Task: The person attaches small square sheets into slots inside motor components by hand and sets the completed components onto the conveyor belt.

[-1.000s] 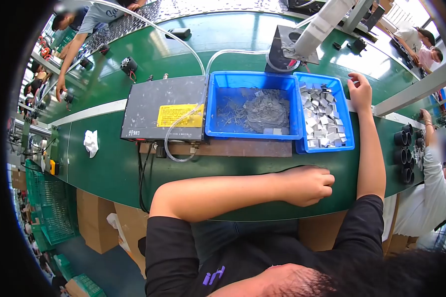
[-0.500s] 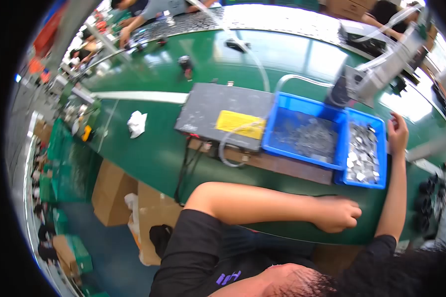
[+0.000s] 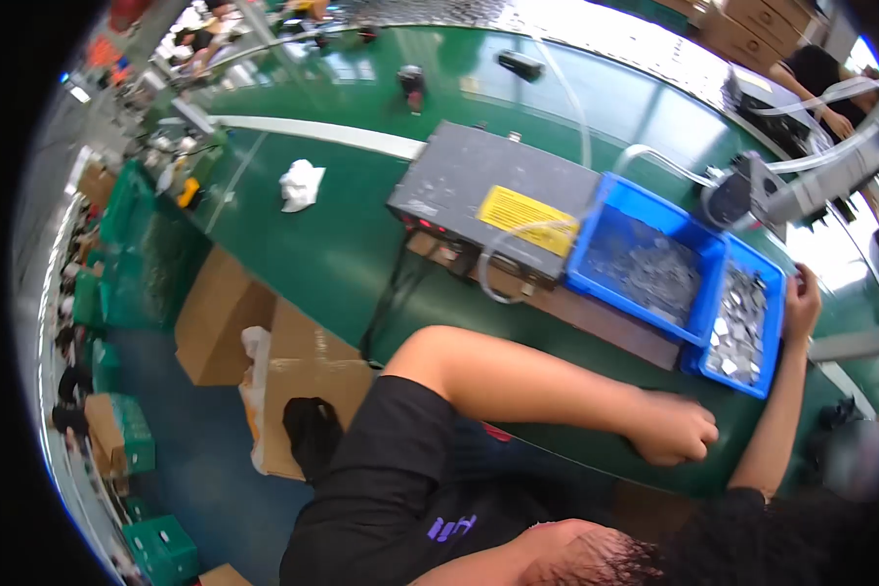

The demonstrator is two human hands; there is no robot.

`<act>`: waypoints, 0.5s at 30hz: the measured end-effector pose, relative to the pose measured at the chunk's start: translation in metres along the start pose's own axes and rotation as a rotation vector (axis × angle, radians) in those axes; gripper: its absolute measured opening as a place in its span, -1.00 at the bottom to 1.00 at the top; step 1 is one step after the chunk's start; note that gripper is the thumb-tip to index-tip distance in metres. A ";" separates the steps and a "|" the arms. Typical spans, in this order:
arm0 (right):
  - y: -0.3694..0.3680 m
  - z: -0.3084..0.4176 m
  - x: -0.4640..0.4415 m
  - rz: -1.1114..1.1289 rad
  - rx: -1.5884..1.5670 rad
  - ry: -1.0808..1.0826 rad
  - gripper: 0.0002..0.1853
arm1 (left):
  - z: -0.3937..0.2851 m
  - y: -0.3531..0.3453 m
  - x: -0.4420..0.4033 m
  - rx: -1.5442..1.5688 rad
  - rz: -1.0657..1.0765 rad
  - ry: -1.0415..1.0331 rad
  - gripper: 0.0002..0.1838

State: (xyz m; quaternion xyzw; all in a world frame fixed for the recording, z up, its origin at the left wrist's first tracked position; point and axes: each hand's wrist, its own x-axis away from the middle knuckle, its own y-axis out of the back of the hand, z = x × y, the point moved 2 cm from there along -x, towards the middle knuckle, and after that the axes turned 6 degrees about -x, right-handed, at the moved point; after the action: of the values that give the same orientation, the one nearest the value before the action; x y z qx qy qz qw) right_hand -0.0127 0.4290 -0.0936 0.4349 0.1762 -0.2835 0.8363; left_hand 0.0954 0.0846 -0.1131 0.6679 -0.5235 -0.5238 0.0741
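My left hand (image 3: 672, 430) is closed in a fist at the table's near edge, in front of the blue bins. Its inner side is turned away, so whatever it may hold is hidden. My right hand (image 3: 803, 303) is beside the outer rim of the smaller blue bin (image 3: 689, 361), its fingers partly spread and nothing visible in them. Small silvery metal pieces (image 3: 737, 327) fill that bin. Against it stands a larger blue bin (image 3: 620, 298) with thin, clear-grey small parts (image 3: 659, 278) at its bottom.
Left of the bins lies a grey metal box (image 3: 449, 186) with a yellow label and a hose. A crumpled white tissue (image 3: 301, 186) sits on the green table (image 3: 293, 254). Behind the bins a jointed machine arm (image 3: 830, 186) reaches in. Cardboard boxes (image 3: 220, 322) stand on the floor at left.
The view has turned, so the table, box and bins appear shifted right. Both hands keep nearly the same places relative to the bins.
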 end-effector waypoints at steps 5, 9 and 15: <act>0.001 0.019 0.002 -0.003 -0.033 -0.016 -0.71 | -0.002 0.010 -0.004 0.014 0.019 -0.005 -0.95; 0.004 0.024 0.003 0.001 -0.028 -0.017 -0.74 | -0.005 0.012 -0.006 0.011 0.056 0.031 -0.96; 0.000 0.029 0.003 0.004 -0.046 -0.009 -0.77 | -0.006 0.017 -0.005 -0.003 0.059 0.038 -0.96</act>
State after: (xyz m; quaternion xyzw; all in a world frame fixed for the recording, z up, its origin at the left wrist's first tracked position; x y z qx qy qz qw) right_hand -0.0088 0.4041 -0.0784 0.4148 0.1781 -0.2797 0.8473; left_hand 0.0903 0.0783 -0.0968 0.6618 -0.5406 -0.5095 0.1004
